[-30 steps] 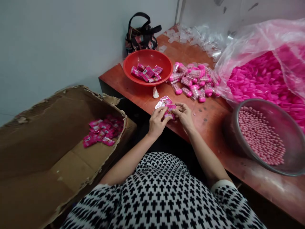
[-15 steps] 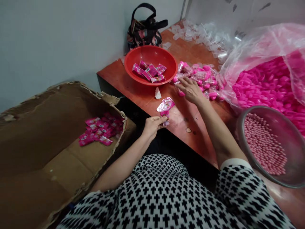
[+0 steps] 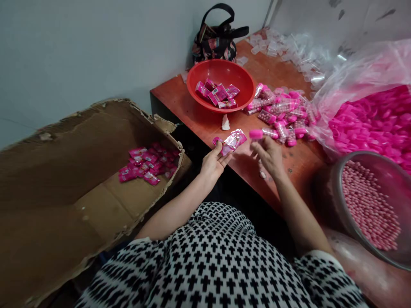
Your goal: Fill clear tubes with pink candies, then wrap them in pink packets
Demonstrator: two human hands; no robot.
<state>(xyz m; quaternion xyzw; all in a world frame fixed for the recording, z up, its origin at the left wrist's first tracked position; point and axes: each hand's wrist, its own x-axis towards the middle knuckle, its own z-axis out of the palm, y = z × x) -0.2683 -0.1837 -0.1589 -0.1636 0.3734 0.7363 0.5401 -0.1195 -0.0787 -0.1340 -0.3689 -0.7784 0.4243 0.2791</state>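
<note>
My left hand point(image 3: 213, 161) holds a small stack of pink plastic sachets point(image 3: 231, 141) by their lower edge, just over the near edge of the red-brown table point(image 3: 205, 122). Beside it, my right hand point(image 3: 269, 154) pinches a clear little tube with a pink cap point(image 3: 261, 134) and holds it level, close to the sachets. Behind my right hand lies a heap of similar filled pink-capped tubes point(image 3: 284, 113).
A red bowl point(image 3: 221, 70) with pink sachets sits at the table's back, a dark handbag point(image 3: 218, 40) behind it. A torn cardboard box point(image 3: 80, 171) with pink packets stands at left. A metal bowl of pink beads point(image 3: 372, 205) and a bag of pink caps point(image 3: 372, 115) are at right.
My right hand reached to the tube heap, took one tube and came back beside the sachets. My left hand kept the sachets and lifted them slightly.
</note>
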